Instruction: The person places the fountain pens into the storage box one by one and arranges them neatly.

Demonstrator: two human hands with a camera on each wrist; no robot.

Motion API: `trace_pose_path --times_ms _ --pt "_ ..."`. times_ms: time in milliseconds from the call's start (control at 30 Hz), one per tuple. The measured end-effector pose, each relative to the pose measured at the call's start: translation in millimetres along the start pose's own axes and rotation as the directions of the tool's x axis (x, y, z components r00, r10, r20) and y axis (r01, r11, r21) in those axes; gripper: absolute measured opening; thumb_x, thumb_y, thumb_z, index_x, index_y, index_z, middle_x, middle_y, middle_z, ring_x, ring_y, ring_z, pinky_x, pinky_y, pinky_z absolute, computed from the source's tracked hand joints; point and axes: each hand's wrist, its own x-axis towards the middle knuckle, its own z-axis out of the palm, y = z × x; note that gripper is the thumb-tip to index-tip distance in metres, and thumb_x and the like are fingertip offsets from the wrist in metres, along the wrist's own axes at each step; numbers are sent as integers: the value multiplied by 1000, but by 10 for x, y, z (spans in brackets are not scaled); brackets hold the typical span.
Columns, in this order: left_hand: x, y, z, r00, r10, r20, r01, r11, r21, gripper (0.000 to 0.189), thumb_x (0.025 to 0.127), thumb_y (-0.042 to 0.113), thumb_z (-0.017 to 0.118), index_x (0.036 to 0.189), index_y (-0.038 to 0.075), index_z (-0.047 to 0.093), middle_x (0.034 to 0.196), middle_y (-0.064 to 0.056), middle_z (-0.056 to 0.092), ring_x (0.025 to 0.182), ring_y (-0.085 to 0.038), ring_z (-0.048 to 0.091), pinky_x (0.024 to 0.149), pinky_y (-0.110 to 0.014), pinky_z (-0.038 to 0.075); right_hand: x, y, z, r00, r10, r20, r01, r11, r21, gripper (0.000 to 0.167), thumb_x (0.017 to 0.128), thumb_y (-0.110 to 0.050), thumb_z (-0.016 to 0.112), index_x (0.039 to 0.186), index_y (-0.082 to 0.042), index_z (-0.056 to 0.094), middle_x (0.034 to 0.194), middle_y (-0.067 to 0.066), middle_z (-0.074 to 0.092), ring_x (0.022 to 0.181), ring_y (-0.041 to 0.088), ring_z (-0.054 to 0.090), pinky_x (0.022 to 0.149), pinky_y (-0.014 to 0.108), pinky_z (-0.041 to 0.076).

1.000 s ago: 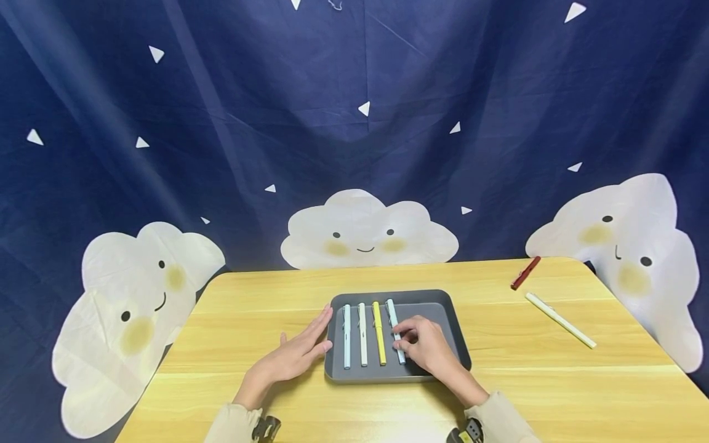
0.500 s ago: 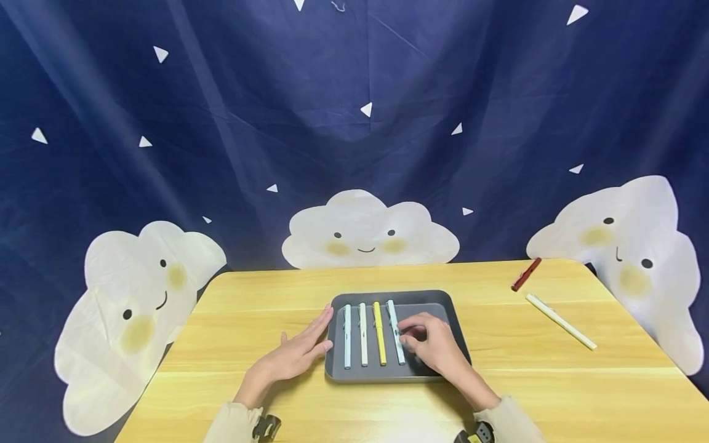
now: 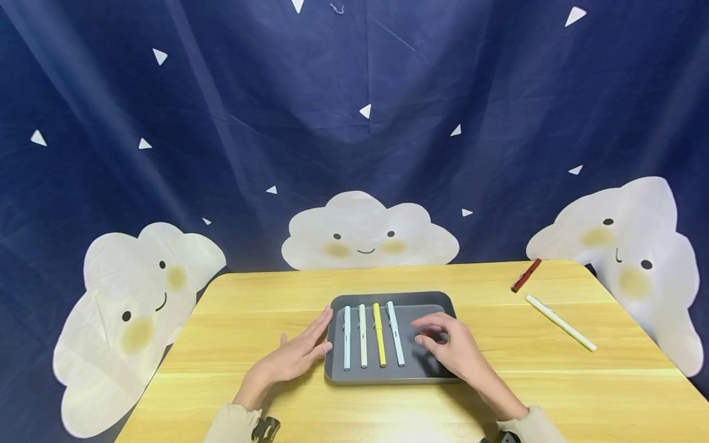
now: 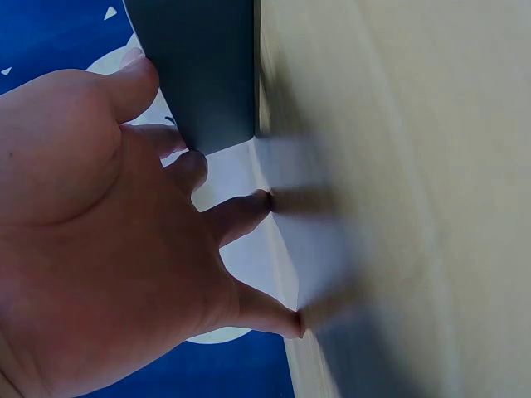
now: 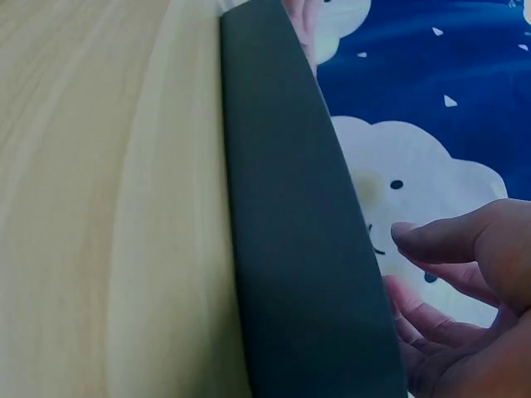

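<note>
A dark grey tray (image 3: 388, 381) lies on the table with pens in a row, side by side: a light blue pen (image 3: 347, 344), a whitish pen (image 3: 363, 341), a yellow pen (image 3: 380, 341) and a second light blue pen (image 3: 396, 338), slightly slanted. My left hand (image 3: 293, 358) rests at the tray's left side, fingers extended; in the left wrist view its thumb is against the tray wall (image 4: 207, 75). Over the tray's right part, my right hand (image 3: 456, 349) holds nothing, thumb and forefinger apart, a little right of the slanted pen. Pens are hidden in both wrist views.
On the wooden table (image 3: 266, 289), to the right of the tray, lie a dark red pen (image 3: 525, 275) and a longer whitish pen (image 3: 560, 323). Behind the table hangs a dark blue curtain (image 3: 327, 135) with clouds.
My right hand has let go of the right-hand light blue pen and drawn away to the right. That pen stays in the tray. The left hand has not moved.
</note>
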Motion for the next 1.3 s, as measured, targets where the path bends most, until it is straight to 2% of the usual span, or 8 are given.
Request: trace_pose_path --times_ms 133,267,467,600,833,1067,1300 --pt "2 6 4 1000 -2 5 2 1000 -5 67 112 37 40 167 16 7 172 -4 4 153 -41 19 96 -90 -3 -11 35 -126 999 -28 -26 27 999 -34 24 84 0 83 106 -9 78 105 2 73 93 26 74 74 38 61" --pt "-3 6 0 1000 -9 9 10 1000 -13 67 112 37 41 167 17 9 172 -2 4 153 -40 19 97 -90 -3 0 93 -270 997 -22 -77 16 997 -79 25 84 0 83 108 -9 78 107 3 74 92 26 74 71 29 59" --pt "-14 -4 -9 1000 -4 5 4 1000 -11 67 112 37 42 167 15 9 172 -4 5 152 -41 20 97 -90 -3 41 144 -518 993 31 -114 -39 997 -67 27 87 -1 80 113 -5 76 114 11 72 100 35 71 77 23 57" --pt "-15 -11 -15 1000 -10 8 10 1000 -19 68 111 36 43 167 16 9 172 -5 5 152 -42 21 98 -89 -3 64 162 -714 986 30 -165 -48 993 -104 27 87 0 80 114 -2 75 115 14 71 100 36 70 78 18 55" --pt "-10 -3 -21 1000 -20 16 20 1000 -15 68 112 37 42 167 18 8 172 -4 4 152 -41 21 99 -89 -3 57 254 -1013 975 22 -223 -60 985 -164 27 89 -4 80 116 -4 76 118 15 71 100 16 69 78 11 50" --pt "-12 15 -20 1000 -11 11 12 1000 -8 67 112 36 42 166 16 9 171 -6 6 152 -42 21 98 -90 -3 13 442 -1243 960 45 -275 -99 978 -185 33 90 -5 80 122 -3 74 123 17 66 99 -8 59 80 9 50" --pt "-18 27 -25 1000 -12 14 12 1000 -15 67 112 37 41 166 16 8 171 -6 5 152 -42 20 98 -89 -4 -68 634 -1485 949 79 -306 -147 968 -205 36 92 -8 77 126 2 69 129 22 61 98 -17 52 80 4 45"
